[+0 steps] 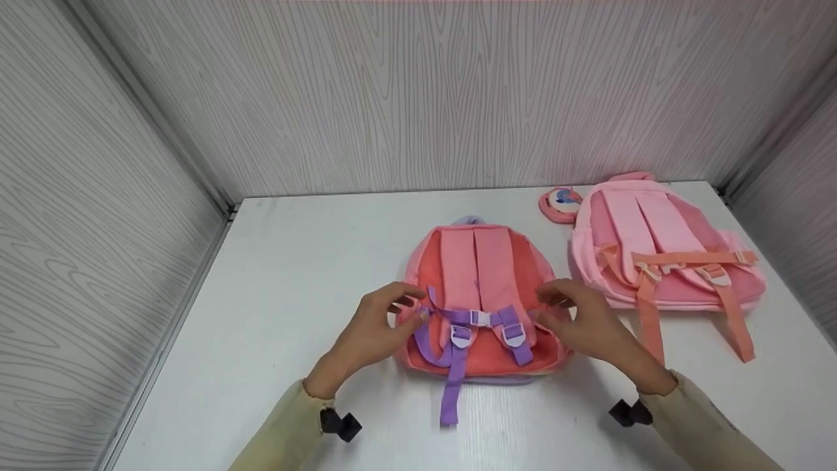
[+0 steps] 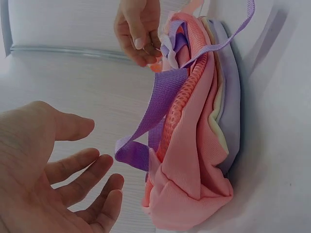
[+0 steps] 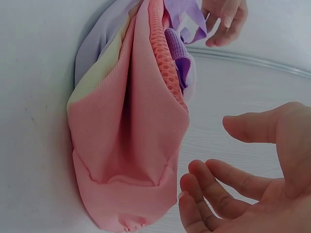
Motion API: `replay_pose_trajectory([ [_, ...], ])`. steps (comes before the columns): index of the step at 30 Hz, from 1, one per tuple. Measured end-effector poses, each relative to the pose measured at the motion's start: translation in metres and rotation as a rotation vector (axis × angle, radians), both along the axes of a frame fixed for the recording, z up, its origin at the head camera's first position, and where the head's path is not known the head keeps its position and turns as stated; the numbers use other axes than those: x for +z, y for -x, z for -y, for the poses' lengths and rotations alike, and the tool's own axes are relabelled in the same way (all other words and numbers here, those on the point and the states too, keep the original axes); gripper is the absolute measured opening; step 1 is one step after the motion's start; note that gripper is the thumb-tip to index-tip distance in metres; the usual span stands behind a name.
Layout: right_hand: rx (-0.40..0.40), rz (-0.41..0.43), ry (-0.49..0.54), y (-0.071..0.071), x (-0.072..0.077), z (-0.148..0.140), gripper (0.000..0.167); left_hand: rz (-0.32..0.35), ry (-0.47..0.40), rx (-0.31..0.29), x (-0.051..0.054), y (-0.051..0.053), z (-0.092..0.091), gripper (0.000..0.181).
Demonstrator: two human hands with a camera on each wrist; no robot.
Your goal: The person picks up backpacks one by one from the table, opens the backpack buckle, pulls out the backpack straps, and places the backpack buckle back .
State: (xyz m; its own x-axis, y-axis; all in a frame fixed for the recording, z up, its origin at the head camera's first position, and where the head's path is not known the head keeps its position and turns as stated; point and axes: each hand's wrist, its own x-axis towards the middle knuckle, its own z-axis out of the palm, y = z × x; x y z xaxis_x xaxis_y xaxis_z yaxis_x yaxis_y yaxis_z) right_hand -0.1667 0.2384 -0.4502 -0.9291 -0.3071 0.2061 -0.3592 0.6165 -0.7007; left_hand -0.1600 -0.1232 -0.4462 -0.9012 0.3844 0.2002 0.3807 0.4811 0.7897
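Note:
A small coral-pink backpack [image 1: 425,261] lies with its strap side up on the white table. Its purple chest strap [image 1: 461,317] runs across the shoulder straps and is joined by a white buckle [image 1: 481,318]. One purple strap end hangs over the bag's lower edge onto the table. My left hand [image 1: 379,324] hovers at the bag's left side, fingers loosely bent, apart from the purple loop [image 2: 155,107] in the left wrist view. On the other side my right hand [image 1: 585,320] is held near the bag's edge with a gap between thumb and fingers. Neither hand grips anything.
A lighter pink backpack [image 1: 667,229] with orange straps lies at the right of the table [image 1: 294,275], straps up. Beside its top sits a small round pink pouch [image 1: 561,204] with a picture on it. Grey wood-grain panels [image 1: 392,98] enclose the back and sides.

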Motion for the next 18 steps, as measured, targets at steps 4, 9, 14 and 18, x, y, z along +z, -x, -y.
replay_pose_trajectory([
  [4, 0.004, 0.019, -0.014, 0.000, 0.000, 0.008, 0.036, -0.036, -0.008, -0.025, -0.001, 0.002, -0.008, 0.031],
  [9, 0.035, -0.004, -0.013, 0.002, -0.003, 0.019, 0.035, -0.067, 0.008, -0.054, -0.005, 0.003, -0.016, 0.031],
  [14, 0.081, -0.021, -0.020, 0.003, -0.007, 0.028, 0.035, -0.119, 0.066, -0.061, -0.008, -0.001, -0.025, 0.031],
  [18, 0.110, -0.040, -0.024, 0.005, -0.007, 0.033, 0.035, -0.179, 0.103, -0.077, -0.007, -0.002, -0.032, 0.032],
])
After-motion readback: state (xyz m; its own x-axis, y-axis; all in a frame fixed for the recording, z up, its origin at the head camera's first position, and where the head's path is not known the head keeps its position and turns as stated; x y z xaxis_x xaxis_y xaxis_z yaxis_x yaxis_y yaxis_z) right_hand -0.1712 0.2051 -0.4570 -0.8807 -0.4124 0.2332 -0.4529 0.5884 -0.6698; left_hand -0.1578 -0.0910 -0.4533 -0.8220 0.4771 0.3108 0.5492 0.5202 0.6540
